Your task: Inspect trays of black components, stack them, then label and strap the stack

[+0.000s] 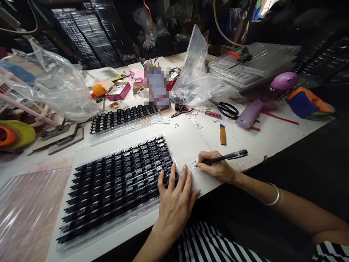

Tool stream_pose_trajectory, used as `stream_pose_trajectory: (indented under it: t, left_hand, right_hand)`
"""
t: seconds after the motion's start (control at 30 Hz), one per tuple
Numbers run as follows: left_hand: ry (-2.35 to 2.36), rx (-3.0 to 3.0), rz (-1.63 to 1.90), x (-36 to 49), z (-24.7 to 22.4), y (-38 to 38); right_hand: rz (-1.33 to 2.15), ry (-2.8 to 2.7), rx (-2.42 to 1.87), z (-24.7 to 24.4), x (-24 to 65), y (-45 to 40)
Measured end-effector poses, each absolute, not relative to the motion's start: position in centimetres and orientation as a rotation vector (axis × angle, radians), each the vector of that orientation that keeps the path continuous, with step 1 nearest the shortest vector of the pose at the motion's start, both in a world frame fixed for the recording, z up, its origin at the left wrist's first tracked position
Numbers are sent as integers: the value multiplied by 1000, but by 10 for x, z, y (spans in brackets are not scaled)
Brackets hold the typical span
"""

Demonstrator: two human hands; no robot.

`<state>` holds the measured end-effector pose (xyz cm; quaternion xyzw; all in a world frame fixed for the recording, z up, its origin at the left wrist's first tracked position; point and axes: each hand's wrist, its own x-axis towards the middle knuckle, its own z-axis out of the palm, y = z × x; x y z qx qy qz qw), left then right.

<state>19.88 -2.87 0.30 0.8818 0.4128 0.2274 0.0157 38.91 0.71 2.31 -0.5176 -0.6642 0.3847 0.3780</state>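
Observation:
My right hand [216,167] is closed around a black pen [227,156], its tip at a small white paper slip [192,165] with handwriting on it. My left hand [176,194] lies with its fingers spread over the near right corner of a clear plastic tray [109,225]. Rows of small black parts [122,182] fill this tray. Behind it is a second clear tray [125,129], also holding black parts [122,117]. Part of the slip and the tray corner are hidden by my fingers.
Red-handled pliers [181,110], black-handled scissors [226,109], a red screwdriver [212,114] and an orange cutter [223,135] lie beyond my right hand. A purple fan [249,114] stands farther right. Clear plastic bags [60,83] and stacked clear trays [253,65] sit behind.

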Motion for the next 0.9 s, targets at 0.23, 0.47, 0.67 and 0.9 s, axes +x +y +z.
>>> stream_pose_trajectory:
  t: [0.23, 0.47, 0.67, 0.9]
  left_hand:
    - [1289, 2734, 720, 200, 3, -29]
    - [1284, 2737, 734, 199, 3, -29]
    - [1285, 2733, 727, 199, 3, -29]
    - [1291, 2745, 726, 199, 2, -28]
  right_hand:
    - [849, -1871, -1261, 19, 387, 6]
    - [840, -1876, -1273, 19, 387, 7]
    - [839, -1870, -1283, 18, 387, 5]
    - [820, -1874, -1276, 18, 387, 6]
